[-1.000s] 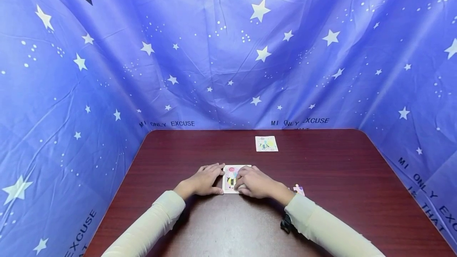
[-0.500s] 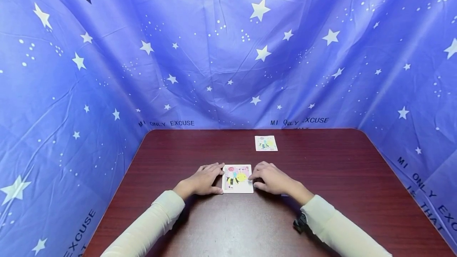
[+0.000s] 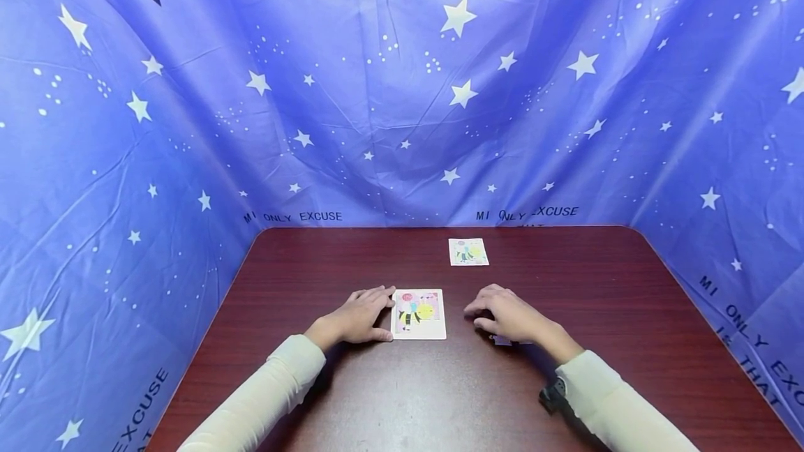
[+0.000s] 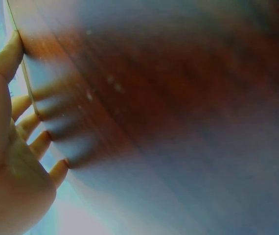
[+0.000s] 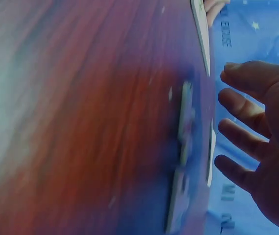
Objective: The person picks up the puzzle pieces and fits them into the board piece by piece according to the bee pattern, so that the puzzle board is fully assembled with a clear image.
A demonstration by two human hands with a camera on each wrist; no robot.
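While left hand steadies puzzle frame — right hand apart, relaxed

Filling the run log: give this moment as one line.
left hand touches bee puzzle | right hand open over loose piece | reference card behind

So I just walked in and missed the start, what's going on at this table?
A person sits at a dark red table with a small bee puzzle. The left hand rests against its left edge. The right hand hovers to its right, over a loose piece. A small card lies farther back.
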